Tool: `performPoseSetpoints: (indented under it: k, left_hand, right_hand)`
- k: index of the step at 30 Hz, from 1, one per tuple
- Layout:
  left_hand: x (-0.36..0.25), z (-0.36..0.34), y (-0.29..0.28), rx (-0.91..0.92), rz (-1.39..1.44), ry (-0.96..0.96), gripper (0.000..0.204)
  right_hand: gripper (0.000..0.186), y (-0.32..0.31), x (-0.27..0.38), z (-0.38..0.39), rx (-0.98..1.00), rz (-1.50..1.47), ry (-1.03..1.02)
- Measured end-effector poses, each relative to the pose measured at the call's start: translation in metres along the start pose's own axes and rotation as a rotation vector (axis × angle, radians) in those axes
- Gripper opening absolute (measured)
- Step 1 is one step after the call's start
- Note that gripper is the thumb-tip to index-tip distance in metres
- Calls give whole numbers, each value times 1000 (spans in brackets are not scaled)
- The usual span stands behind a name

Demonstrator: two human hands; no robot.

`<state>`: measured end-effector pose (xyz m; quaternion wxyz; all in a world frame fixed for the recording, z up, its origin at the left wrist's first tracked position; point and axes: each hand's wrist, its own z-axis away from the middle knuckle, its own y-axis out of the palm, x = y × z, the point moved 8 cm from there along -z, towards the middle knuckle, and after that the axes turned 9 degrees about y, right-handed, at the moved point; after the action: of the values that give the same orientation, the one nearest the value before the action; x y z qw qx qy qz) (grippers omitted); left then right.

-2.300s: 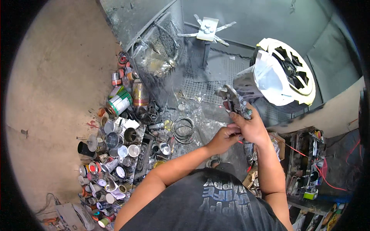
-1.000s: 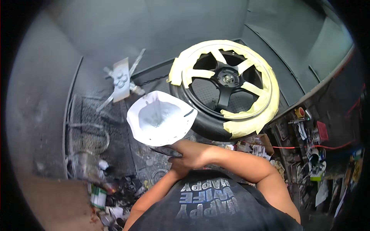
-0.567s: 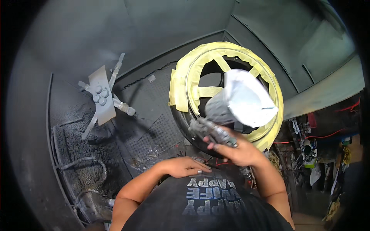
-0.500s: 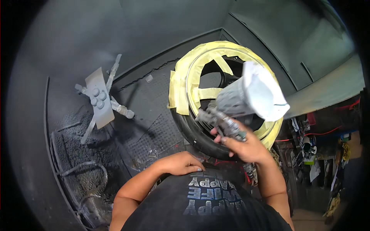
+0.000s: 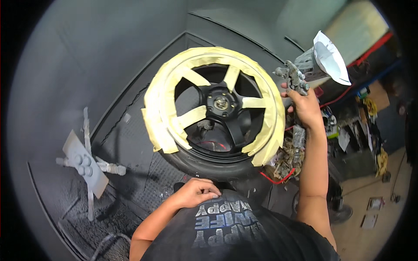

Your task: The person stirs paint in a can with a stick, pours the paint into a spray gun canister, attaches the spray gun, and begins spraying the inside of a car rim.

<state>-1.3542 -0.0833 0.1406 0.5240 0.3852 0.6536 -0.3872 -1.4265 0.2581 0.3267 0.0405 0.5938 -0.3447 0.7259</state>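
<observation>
My right hand [image 5: 308, 109] is closed round the handle of a paint-stained spray gun [image 5: 295, 78], held up to the right of the wheel. The cup [image 5: 306, 65] on the gun is streaked with grey paint, and a white paper cone [image 5: 333, 61] sits in its mouth. My left hand [image 5: 197, 192] rests against the front of my dark shirt [image 5: 226, 228], fingers curled, with nothing visible in them. In front of me is a black spoked wheel [image 5: 235, 124] with its tyre [image 5: 191, 164]. Pale yellow masking tape [image 5: 159, 102] covers the rim's edge and several spokes.
At left, a paint-crusted stand [image 5: 90, 204] bears a tilted panel [image 5: 72, 145] with several round grey caps [image 5: 82, 165]. Dark booth walls [image 5: 104, 52] rise behind. A red hose [image 5: 276, 180] and crumpled scraps [image 5: 287, 156] lie right of the tyre, near cluttered shelves [image 5: 361, 135].
My right hand has carried the spray gun away from over the wheel, up and to the right. The view has turned rightward, so the whole wheel face shows. My left hand stays at my shirt.
</observation>
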Motion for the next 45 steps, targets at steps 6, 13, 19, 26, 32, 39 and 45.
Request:
performPoseSetpoints:
  k: [6, 13, 19, 26, 32, 39, 45]
  left_hand:
    - [13, -4, -2, -56, 13, -46, 13]
    - [6, -44, 33, 4, -47, 27, 15]
    - [1, -71, 79, 64, 13, 83, 17]
    - [-13, -55, 66, -73, -34, 86, 14]
    - [-14, -24, 12, -236, -63, 121, 13]
    - [-35, 48, -113, -662, -700, 274, 34]
    - [12, 36, -183, -411, -1045, 11, 65]
  right_hand:
    - [34, -94, -79, 31, -129, 76, 227]
    - [41, -88, -137, 116, 111, 27, 383]
    - [32, -40, -138, 168, 471, -144, 310]
    - [47, 49, -59, 186, 920, -213, 341]
    - [56, 126, -2, 178, 1022, -198, 210]
    - [53, 193, 52, 155, 908, -134, 221]
    - [63, 219, 50, 143, 796, -53, 290]
